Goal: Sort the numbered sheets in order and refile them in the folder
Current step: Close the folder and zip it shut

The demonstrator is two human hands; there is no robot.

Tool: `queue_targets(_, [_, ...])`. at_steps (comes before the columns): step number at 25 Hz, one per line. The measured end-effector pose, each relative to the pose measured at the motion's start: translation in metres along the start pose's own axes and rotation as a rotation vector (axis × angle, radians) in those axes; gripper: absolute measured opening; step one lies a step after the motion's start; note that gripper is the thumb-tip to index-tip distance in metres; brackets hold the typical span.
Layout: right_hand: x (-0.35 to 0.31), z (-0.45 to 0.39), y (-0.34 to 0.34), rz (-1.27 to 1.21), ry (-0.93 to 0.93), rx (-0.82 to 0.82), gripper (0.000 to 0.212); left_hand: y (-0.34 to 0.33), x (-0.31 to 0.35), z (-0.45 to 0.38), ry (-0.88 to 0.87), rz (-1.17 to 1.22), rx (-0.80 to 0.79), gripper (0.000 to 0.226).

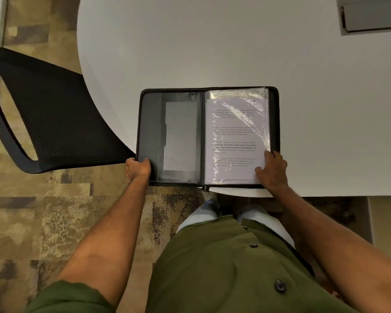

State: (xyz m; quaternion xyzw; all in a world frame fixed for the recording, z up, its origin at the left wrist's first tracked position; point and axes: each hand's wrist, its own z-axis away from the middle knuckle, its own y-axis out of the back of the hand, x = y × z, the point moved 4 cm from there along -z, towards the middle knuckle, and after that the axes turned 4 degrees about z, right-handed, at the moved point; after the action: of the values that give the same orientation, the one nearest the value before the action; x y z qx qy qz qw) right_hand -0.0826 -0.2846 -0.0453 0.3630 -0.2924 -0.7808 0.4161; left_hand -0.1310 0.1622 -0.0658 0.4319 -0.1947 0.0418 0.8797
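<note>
A black zip-around document folder (209, 136) lies open flat at the near edge of a pale grey rounded table (212, 46). Its near left corner overhangs the table's curved rim.

The left cover shows dark inner pockets with a grey rectangular panel (181, 136) behind them. The right half carries clear plastic sleeves; the top sleeve holds a white printed sheet (234, 141) with four blocks of text, one partly in bold. A small mark sits near the sheet's upper right corner; it is too small to read as a number. Glare streaks across the upper part of the plastic.

The left hand (138, 168) grips the folder's near left corner, thumb on the inner face and fingers curled under the edge. The right hand (272, 170) rests on the near right corner of the sleeved sheet, fingers spread and fairly straight, thumb lying on the plastic. It pinches nothing that can be seen.

A black mesh-backed office chair (45, 114) stands to the left, touching or just beside the table's rim. A grey recessed box (370, 16) sits in the table's far right corner. Patterned brown and beige carpet (54, 211) covers the floor. The person stands at the table in a green buttoned shirt (235, 267).
</note>
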Motion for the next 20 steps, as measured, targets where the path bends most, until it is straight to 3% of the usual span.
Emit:
queue_targets(5, [-0.001, 0.004, 0.004, 0.019, 0.002, -0.024, 0.066, 0.029, 0.018, 0.014, -0.132, 0.002, 0.102, 0.039])
queue_targets(10, [0.000, 0.004, 0.010, -0.006, 0.007, -0.056, 0.062, 0.067, 0.048, 0.055, -0.137, 0.286, 0.124, 0.045])
queue_targets(11, [0.001, 0.002, 0.010, -0.013, 0.005, -0.066, 0.061, 0.072, 0.052, 0.061, -0.106, 0.407, 0.044, 0.041])
queue_targets(13, [0.001, 0.002, 0.014, -0.035, 0.004, -0.072, 0.058, 0.077, 0.063, 0.084, -0.040, 0.609, -0.260, 0.029])
queue_targets(15, [0.001, -0.001, 0.017, -0.097, -0.007, -0.070, 0.056, 0.075, 0.074, 0.110, -0.015, 0.658, -0.536, 0.030])
queue_targets(20, [-0.005, -0.006, 0.036, -0.432, -0.143, -0.128, 0.042, 0.035, 0.107, 0.164, -0.061, 0.690, -0.878, 0.036])
